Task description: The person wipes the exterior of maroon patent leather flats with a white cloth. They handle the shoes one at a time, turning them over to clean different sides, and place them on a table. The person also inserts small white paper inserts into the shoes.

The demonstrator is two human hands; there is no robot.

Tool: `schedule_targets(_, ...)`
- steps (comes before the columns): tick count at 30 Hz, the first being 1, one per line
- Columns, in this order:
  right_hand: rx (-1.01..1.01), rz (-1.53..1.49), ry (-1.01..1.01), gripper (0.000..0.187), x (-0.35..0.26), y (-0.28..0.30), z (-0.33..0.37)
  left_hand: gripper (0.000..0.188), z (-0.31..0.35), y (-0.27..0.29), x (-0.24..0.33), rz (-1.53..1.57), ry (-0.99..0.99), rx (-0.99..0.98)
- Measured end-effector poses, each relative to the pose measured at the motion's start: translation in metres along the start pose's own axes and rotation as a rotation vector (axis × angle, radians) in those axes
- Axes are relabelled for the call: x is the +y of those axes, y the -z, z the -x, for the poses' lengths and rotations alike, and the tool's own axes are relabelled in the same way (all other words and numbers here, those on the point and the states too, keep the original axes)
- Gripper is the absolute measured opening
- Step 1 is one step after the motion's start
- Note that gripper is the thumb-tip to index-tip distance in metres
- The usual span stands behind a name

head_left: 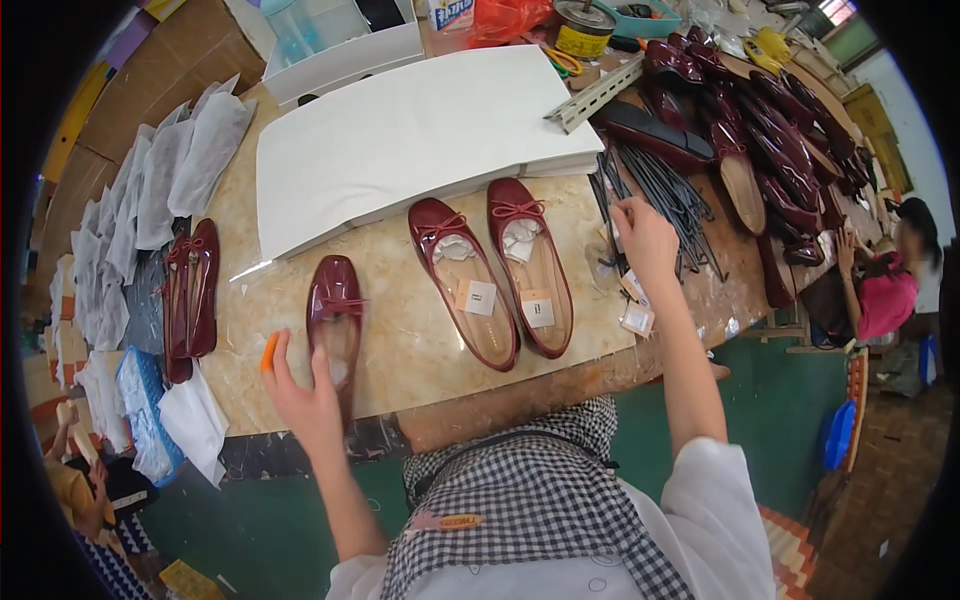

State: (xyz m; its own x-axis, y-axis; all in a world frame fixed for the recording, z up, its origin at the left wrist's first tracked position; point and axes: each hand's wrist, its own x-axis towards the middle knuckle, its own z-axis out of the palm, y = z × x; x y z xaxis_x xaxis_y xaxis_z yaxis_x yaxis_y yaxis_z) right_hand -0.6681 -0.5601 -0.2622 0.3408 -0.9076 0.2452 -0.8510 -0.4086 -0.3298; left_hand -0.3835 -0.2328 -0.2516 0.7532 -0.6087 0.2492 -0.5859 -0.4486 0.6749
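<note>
My left hand (303, 395), an orange cover on one finger, has its fingers apart beside a single glossy burgundy ballet flat (330, 285). Its thumb reaches the shoe's side; whether it touches is unclear. Over a heap of thin dark rods (690, 215) at the right, my right hand (650, 243) has its fingertips pinched together. Anything between them is too small to make out. Between my hands lies a pair of burgundy bow flats, a left shoe (447, 240) and a right shoe (556, 300), with paper in the toes and tags inside. Loose tags (637, 318) lie below my right wrist.
A stack of white sheets (410, 140) covers the table's back, with a slotted metal bar (597, 95) on its corner. Burgundy shoes (770, 130) are heaped at far right. Wrapped bundles (205, 150) and another pair of flats (200, 290) stand left. A person (890, 280) sits right.
</note>
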Motion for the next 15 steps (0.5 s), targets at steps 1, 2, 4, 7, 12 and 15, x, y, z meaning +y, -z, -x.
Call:
schedule_targets(1,-0.02,0.167,0.005,0.027,0.024,-0.017,-0.008,0.046,-0.006,-0.016,0.026,0.099,0.058,-0.114)
schedule_targets(2,-0.06,0.183,-0.022,0.027,0.029,-0.021,-0.012,0.048,-0.009,-0.033,0.049,0.188,0.129,-0.217)
schedule_targets(4,-0.137,0.198,-0.031,0.029,0.018,-0.025,-0.024,0.053,-0.013,-0.07,0.081,0.098,0.322,-0.684)
schedule_targets(7,-0.114,-0.09,-0.096,0.025,0.027,0.015,-0.018,0.059,0.004,-0.104,0.053,0.444,0.188,-0.525)
schedule_targets(12,-0.275,-0.858,-0.341,0.013,0.004,0.043,0.027,0.062,0.034,-0.083,0.043,1.683,0.905,-0.752)
schedule_targets(15,-0.253,-0.765,-0.134,0.019,-0.066,0.044,0.057,0.07,0.033,-0.082,0.059,1.786,0.621,-0.798)
